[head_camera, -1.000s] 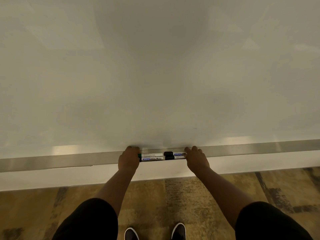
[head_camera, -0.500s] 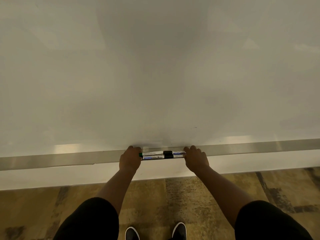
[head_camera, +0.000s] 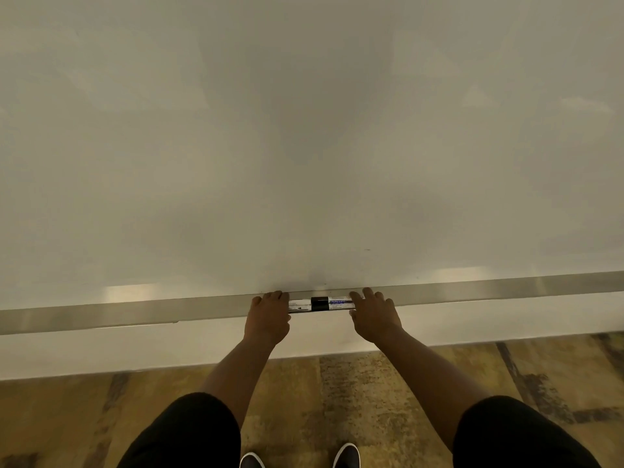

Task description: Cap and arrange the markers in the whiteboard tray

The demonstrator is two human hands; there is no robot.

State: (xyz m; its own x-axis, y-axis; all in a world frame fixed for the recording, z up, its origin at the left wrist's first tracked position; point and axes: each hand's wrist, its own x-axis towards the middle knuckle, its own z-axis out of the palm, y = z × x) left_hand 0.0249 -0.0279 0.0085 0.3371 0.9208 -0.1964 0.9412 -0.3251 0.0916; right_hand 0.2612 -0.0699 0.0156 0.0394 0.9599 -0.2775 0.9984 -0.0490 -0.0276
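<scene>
between the hands point(head_camera: 268, 315), white markers point(head_camera: 320, 304), black-capped.

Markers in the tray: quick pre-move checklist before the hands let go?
1. Markers lying in the whiteboard tray: ok, they lie along the channel.
2. Black cap seated: ok, it sits in line between the two white barrels.
3. Outer marker ends capped: cannot tell, the left hand and right hand cover both ends.
4. Markers in a straight row: ok for the stretch that shows between the hands.
5. Hands free to withdraw: cannot tell, fingers rest over the marker ends and any grip is hidden.
6. Loose caps elsewhere in the tray: ok, none visible.
</scene>
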